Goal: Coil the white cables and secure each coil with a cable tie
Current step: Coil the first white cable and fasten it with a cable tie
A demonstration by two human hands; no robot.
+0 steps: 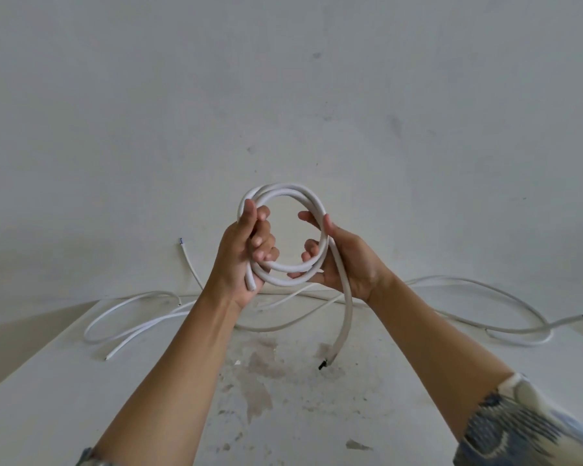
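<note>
Closest to the camera, two forearms reach forward; a patterned blue-and-cream sleeve (525, 428) covers the right one near the elbow, and only a sliver of cloth shows at the left one. Beneath them lies one white table (81, 398), its middle marked with grey-brown stains (260, 375). Above the table the person holds up one coil (283, 190) of white cable, wound in about three turns and facing the camera like a ring. The left hand (246, 253) grips the coil's left side, fingers curled round the bunched strands and thumb lying along them, and one short cut end pokes out just below the palm. The right hand (344, 260) holds the coil's right side, thumb on the outside and fingers hooked through the ring. From this hand one tail (347, 317) of the same cable hangs down in a curve to the table, ending in a dark tip. Farther back, loose cables (567, 319) sprawl in wide loops across the table's far edge, to the left and right of the arms; four free ends show, one of them leaning up against the wall, but the strands cross behind the arms, so the number of separate cables cannot be told. Behind everything stands one plain grey-white wall (283, 79).
</note>
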